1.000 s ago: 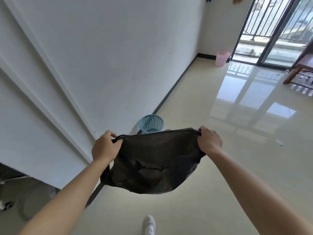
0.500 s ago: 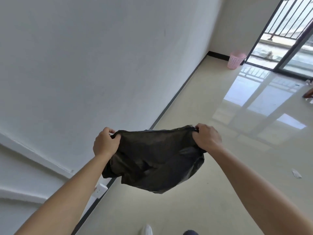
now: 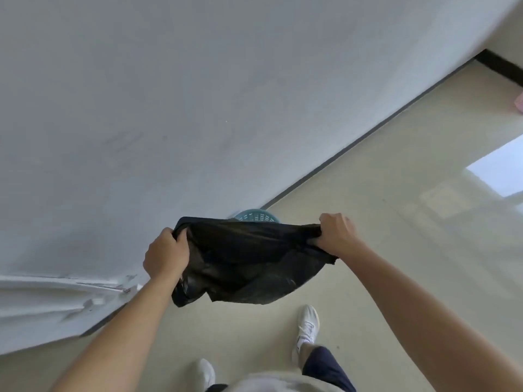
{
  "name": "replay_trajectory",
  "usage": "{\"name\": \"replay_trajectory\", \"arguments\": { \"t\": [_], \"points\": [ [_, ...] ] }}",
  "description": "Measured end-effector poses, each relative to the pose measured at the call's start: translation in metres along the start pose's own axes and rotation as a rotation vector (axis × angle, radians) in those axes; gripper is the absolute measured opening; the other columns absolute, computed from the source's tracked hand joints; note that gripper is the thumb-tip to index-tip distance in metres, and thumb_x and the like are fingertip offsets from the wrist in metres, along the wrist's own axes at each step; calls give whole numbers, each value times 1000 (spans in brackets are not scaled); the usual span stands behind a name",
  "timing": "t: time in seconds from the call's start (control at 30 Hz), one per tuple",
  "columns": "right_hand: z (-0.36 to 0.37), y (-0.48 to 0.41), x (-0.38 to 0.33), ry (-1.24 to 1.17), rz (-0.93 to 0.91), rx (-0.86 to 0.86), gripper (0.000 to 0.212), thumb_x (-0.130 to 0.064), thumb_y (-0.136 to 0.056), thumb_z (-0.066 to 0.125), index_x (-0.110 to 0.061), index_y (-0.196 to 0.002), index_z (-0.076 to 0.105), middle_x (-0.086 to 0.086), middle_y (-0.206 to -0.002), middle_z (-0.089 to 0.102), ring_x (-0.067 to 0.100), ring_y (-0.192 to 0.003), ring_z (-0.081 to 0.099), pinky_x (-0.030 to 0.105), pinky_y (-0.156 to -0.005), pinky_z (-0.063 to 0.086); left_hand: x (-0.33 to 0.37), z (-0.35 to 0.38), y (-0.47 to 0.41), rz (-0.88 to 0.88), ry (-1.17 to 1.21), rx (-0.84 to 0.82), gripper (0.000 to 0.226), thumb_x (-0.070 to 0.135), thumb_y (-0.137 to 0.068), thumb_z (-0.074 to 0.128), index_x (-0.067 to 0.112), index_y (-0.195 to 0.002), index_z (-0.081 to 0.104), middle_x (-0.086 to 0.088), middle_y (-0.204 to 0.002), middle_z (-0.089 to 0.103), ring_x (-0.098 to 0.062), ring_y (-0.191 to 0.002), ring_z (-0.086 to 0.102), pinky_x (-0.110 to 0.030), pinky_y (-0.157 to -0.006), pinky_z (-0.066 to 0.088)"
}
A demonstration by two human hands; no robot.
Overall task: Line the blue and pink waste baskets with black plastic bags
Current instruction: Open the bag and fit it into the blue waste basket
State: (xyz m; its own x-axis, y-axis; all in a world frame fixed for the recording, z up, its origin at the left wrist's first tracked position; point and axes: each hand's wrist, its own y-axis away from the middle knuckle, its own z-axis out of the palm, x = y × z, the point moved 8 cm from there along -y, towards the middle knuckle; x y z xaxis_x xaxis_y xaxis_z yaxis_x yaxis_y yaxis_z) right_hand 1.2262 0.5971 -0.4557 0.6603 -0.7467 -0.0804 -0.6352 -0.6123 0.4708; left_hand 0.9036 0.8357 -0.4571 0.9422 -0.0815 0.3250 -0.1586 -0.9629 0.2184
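Observation:
A black plastic bag hangs stretched between both hands, its mouth pulled wide. My left hand grips its left edge and my right hand grips its right edge. Just beyond the bag, the rim of the blue waste basket peeks out on the floor against the wall; the bag hides most of it. A sliver of the pink waste basket shows at the far right edge.
A white wall with a dark baseboard runs diagonally on the left. Glossy beige floor spreads to the right. My white shoes stand below the bag. White door trim is at lower left.
The view has tilted down and I have stepped closer to the blue basket, whose rim now shows just past the bag. Both hands keep their hold on the bag.

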Motion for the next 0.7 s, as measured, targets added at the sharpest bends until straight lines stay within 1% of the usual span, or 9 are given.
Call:
{"name": "replay_trajectory", "arguments": {
  "t": [0.1,0.2,0.27,0.33,0.4,0.43,0.53,0.6,0.7],
  "points": [
    [19,-53,15,-130,79,-18,8,-17,-81,52,-11,-76,55,11,-82,63,23,-58,49,27,-48,37,-3,41,1,-104,58,-54,37,44,-97,37,14,-83,53,-5,-76,59,-31,-73,55,-38,-64,44],
    [54,-91,16,-340,149,-99,12,-12,-75,46,-14,-75,58,10,-78,59,31,-68,57,30,-56,45,-10,92,-3,-181,216,-139,41,44,-98,33,12,-90,57,-7,-85,65,-34,-80,63,-41,-74,49],
    [85,-116,9,-390,138,-131,13,-11,-75,45,-16,-75,57,11,-84,61,31,-74,57,31,-60,44,-15,136,-7,-248,386,-245,52,54,-98,30,14,-108,60,-2,-101,68,-19,-73,69,-34,-74,49],
    [119,-140,0,-421,107,-139,23,-13,-78,45,-17,-93,63,13,-99,62,31,-84,56,32,-67,44,-21,184,-10,-347,577,-400,61,67,-92,30,21,-122,55,4,-108,66,-9,-69,71,-26,-70,50],
    [158,-158,-11,-464,90,-179,36,-20,-83,47,-21,-116,61,14,-111,57,32,-94,55,35,-78,47,-29,228,-13,-420,702,-520,61,71,-86,40,25,-125,53,9,-108,67,-7,-78,72,-17,-61,51],
    [178,-165,-16,-485,84,-205,38,-25,-84,49,-23,-121,58,12,-114,54,30,-94,54,35,-79,47,-34,248,-15,-438,742,-563,59,67,-84,52,25,-126,55,9,-111,67,-9,-86,71,-17,-61,51],
    [231,-177,-32,-513,34,-271,45,-33,-81,64,-28,-124,53,5,-112,45,24,-93,51,30,-75,42,-49,301,-21,-407,718,-642,56,22,-74,83,19,-124,59,1,-117,68,-21,-108,63,-37,-90,52],
    [255,-182,-39,-530,2,-280,45,-22,-79,67,-27,-122,52,5,-112,45,26,-98,52,30,-77,42,-54,320,-27,-350,615,-601,45,4,-77,74,17,-118,61,-3,-111,68,-25,-108,61,-42,-93,49],
    [268,-192,-42,-618,-25,-147,37,-11,-79,57,-26,-113,52,6,-116,54,25,-99,53,29,-77,40,-47,322,-44,-212,541,-393,24,5,-83,52,21,-98,61,-3,-91,66,-27,-93,60,-35,-77,46]
  ]
}}
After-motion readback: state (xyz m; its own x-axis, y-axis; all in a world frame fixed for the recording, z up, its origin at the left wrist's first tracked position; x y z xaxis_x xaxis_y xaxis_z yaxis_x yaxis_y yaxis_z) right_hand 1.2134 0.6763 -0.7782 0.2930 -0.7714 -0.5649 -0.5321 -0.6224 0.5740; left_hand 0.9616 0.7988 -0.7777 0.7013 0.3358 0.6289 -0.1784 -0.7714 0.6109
